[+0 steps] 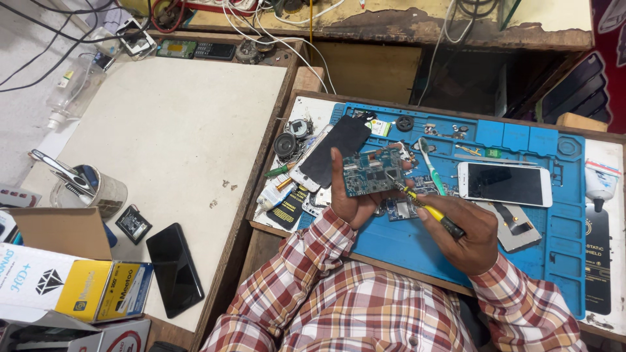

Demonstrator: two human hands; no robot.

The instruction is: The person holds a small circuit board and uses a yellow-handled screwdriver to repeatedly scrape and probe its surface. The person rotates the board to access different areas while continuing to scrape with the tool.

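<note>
Left hand [349, 199] at frame centre, fingers wrapped round a green circuit board [373, 172], holding it tilted up above the blue mat [404, 244]. Right hand [466, 231] just right of centre, closed on a screwdriver [427, 210] with a yellow and black handle, its tip touching the board's lower right edge. Both sleeves are red and white plaid, lower middle of the frame.

Behind the board, a dark phone panel [336, 150] lies on the mat's upper left part, leaning over a white phone frame. A green toothbrush [430, 171] lies just right of the board. A white phone [503, 183] with a dark screen lies flat at the right centre of the mat; a grey phone part [518, 228] sits below it, near the right hand. Small round speakers [287, 143] and loose bits sit at the mat's left edge.

The desk [169, 137] on the left half has a pale top. On it, lower left: a black phone [174, 268] face up, a small black module [134, 223], a glass jar [98, 189] with tools in it, and white and yellow boxes [78, 287] in the corner. Cables run along the top of the frame
</note>
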